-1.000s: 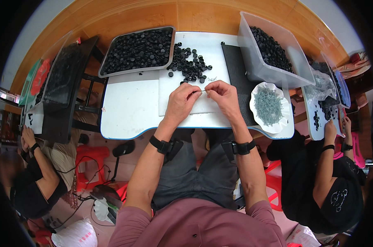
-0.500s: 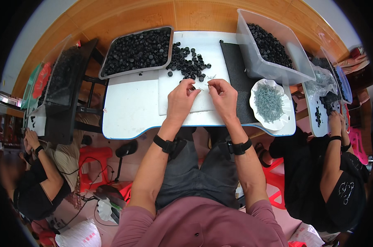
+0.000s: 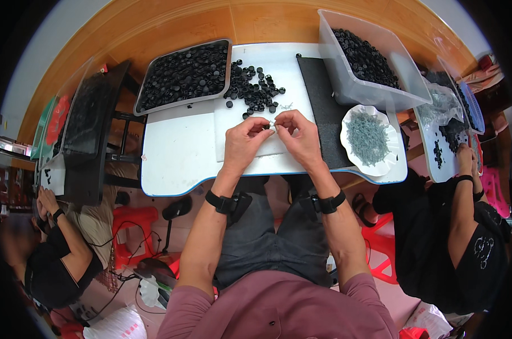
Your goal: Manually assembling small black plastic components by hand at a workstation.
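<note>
My left hand and my right hand meet over the white board, fingertips nearly touching. Pinched in my left fingers is a small black round cap, partly hidden. The fingers of my right hand are closed on a thin, pale grey piece, held right beside the cap; whether it is inside the cap I cannot tell. A loose heap of black caps lies just beyond my hands. Several thin grey pieces lie on the board beyond my right fingers.
At the back left a metal tray holds many black caps. A clear plastic bin of black parts stands back right, by a black mat. A white scalloped dish holds grey pieces. People work at tables on both sides.
My hands have come closer together, the right moving left and bringing the thin grey piece to the black cap. The whole view has shifted slightly.
</note>
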`<action>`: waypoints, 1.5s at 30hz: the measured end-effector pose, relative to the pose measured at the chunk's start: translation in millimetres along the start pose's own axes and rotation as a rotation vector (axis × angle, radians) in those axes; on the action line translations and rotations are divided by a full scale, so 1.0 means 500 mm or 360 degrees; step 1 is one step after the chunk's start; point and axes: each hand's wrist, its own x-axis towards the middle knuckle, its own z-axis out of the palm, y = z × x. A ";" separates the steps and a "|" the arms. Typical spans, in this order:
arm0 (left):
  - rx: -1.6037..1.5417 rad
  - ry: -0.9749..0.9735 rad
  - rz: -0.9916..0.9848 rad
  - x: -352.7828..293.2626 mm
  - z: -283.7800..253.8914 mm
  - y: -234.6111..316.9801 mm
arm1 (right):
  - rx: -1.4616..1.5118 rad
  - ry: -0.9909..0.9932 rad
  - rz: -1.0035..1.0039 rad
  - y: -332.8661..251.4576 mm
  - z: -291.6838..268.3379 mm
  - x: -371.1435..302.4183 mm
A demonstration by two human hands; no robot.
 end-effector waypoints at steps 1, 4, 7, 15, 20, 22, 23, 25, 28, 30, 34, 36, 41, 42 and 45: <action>-0.0002 -0.0005 0.0011 0.000 0.001 0.000 | 0.0001 0.0003 0.0002 0.002 -0.001 0.000; 0.0014 -0.0019 0.0029 0.000 0.003 0.002 | -0.0004 -0.0019 -0.0030 0.006 -0.002 0.000; 0.0085 -0.0033 0.0072 -0.001 0.003 0.003 | -0.0052 -0.0002 -0.0006 0.003 -0.003 0.000; 0.0151 -0.0005 0.0115 -0.005 0.005 -0.003 | -0.0092 -0.0017 -0.0064 0.000 -0.001 -0.001; 0.0213 0.0009 0.0209 -0.007 0.007 0.002 | -0.0136 -0.0028 -0.0079 0.003 -0.002 -0.001; 0.0237 0.0009 0.0223 -0.007 0.007 0.002 | -0.0153 -0.0016 -0.0093 0.003 -0.001 -0.001; 0.0261 0.0005 0.0239 -0.008 0.007 0.001 | -0.0148 -0.0032 -0.0086 0.002 0.000 -0.001; 0.0295 0.0002 0.0264 -0.008 0.005 0.001 | -0.0143 -0.0049 -0.0078 0.006 0.000 0.000; 0.0345 -0.0008 0.0287 -0.008 0.005 0.003 | -0.0098 -0.0054 -0.0154 0.016 -0.003 0.001; 0.0363 -0.0011 0.0283 -0.009 0.004 0.003 | -0.0041 -0.0129 0.0050 0.014 -0.007 0.001; 0.0227 -0.0039 0.0262 -0.008 0.004 0.002 | -0.0018 -0.0069 0.0049 0.016 -0.006 0.001; 0.0204 -0.0022 0.0263 -0.009 0.002 -0.001 | 0.0075 -0.0099 0.0135 0.012 -0.005 0.000; 0.0217 -0.0034 0.0242 -0.009 0.001 0.007 | 0.0226 -0.0084 0.0302 0.014 -0.018 0.004; 0.0217 -0.0033 0.0240 -0.009 0.000 0.009 | 0.0219 -0.0109 0.0348 0.010 -0.018 0.006; 0.0254 -0.0074 0.0193 -0.007 -0.002 0.008 | 0.0235 -0.0116 0.0362 0.012 -0.017 0.008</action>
